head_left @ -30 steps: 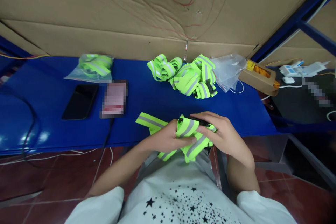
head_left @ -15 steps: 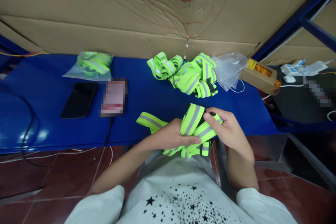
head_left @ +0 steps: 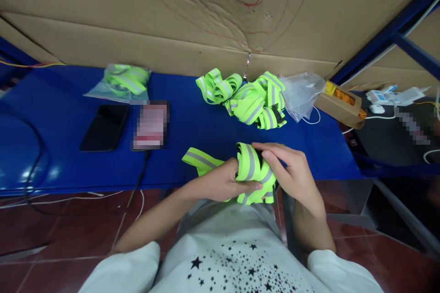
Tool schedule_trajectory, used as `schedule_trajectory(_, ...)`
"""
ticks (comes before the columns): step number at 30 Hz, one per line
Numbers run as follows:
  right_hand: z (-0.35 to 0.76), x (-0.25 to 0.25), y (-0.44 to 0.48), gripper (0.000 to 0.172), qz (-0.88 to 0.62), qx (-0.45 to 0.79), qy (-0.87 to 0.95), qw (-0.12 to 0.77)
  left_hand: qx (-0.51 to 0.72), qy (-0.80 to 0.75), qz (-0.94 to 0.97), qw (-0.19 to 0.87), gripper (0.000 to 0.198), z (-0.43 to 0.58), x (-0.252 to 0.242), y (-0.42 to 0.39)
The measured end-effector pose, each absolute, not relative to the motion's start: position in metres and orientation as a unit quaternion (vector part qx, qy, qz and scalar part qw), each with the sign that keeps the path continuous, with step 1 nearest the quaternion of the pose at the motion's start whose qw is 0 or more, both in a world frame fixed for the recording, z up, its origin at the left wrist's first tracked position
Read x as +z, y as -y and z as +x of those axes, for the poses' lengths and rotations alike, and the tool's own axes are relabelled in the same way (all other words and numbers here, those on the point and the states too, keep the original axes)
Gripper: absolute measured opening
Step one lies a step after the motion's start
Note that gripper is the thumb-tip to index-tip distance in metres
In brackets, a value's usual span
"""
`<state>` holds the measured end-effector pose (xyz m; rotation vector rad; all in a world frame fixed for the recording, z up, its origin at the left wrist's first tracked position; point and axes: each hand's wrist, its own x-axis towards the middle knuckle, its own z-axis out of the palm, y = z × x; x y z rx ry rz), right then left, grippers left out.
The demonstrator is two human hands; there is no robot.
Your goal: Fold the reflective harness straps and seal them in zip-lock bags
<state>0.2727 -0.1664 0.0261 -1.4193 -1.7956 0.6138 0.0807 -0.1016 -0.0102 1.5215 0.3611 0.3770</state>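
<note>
Both hands hold a neon-green reflective strap (head_left: 253, 170) with grey stripes, bundled at the near edge of the blue table (head_left: 206, 132). My left hand (head_left: 220, 182) grips the bundle from the left, thumb under it. My right hand (head_left: 290, 171) is curled over the bundle's top and right side, fingers pressing a wrapped loop. One loose end of the strap (head_left: 201, 160) lies on the table to the left of my hands. A pile of similar green straps (head_left: 247, 100) sits further back on the table.
A clear bag of straps (head_left: 123, 82) lies at the back left, with a black phone (head_left: 105, 127) and a blurred pink card (head_left: 150, 126) in front of it. An empty plastic bag (head_left: 302, 91) and a brown carton (head_left: 340, 103) lie at the right. Cardboard backs the table.
The strap has been wound tighter into a compact bundle. My right hand shifted from the far side of the bundle to over its top; my left hand kept its grip.
</note>
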Motion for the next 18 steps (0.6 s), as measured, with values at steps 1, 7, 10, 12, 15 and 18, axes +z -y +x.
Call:
schedule_trajectory(1, 0.272, 0.028, 0.168, 0.035, -0.54, 0.251, 0.723, 0.351, 0.179, -0.155, 0.681, 0.693, 0.023, 0.08, -0.009, 0.1)
schedule_trajectory(7, 0.263, 0.027, 0.171, 0.076, -0.487, 0.31, 0.768, 0.278, 0.194, -0.108, 0.732, 0.644, 0.023, 0.074, -0.004, 0.095)
schedule_trajectory(10, 0.261, 0.027, 0.172, 0.06, -0.508, 0.308, 0.738, 0.32, 0.183, -0.1, 0.757, 0.619, 0.019, 0.072, -0.002, 0.095)
schedule_trajectory(12, 0.262, 0.029, 0.175, 0.054, -0.527, 0.283, 0.719, 0.354, 0.155, -0.096, 0.767, 0.616, 0.022, 0.071, 0.001, 0.095)
schedule_trajectory(15, 0.264, 0.03, 0.179, 0.05, -0.55, 0.233, 0.694, 0.402, 0.138, -0.105, 0.79, 0.589, 0.025, 0.069, 0.006, 0.094)
schedule_trajectory(18, 0.263, 0.027, 0.181, 0.048, -0.548, 0.209, 0.681, 0.438, 0.177, -0.112, 0.804, 0.557, 0.023, 0.068, 0.01, 0.093)
